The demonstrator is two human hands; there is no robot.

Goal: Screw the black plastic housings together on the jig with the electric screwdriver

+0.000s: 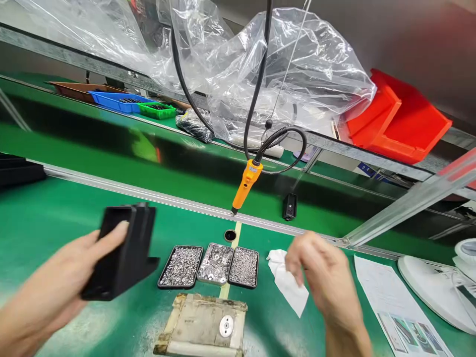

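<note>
My left hand (80, 253) grips a black plastic housing (128, 253), a box-like part with an open recess, held tilted above the table. My right hand (320, 272) hangs above a crumpled white tissue (288, 282), its fingers curled together and somewhat blurred; what they hold, if anything, is hidden. Between my hands stand a left tray (181, 267), a middle tray (215, 263) and a right tray (244, 267) of small metal hardware. Nearer me lies a worn, taped board (201, 322) with a round metal disc (226, 326) on it.
An orange electric screwdriver (247, 186) hangs from a cable over the trays. Beyond the metal rail sits a small black part (289, 206). Printed sheets (394, 297) lie at right, beside a slanted clear panel (401, 203). Above are a red bin (401, 119) and plastic bags (290, 59).
</note>
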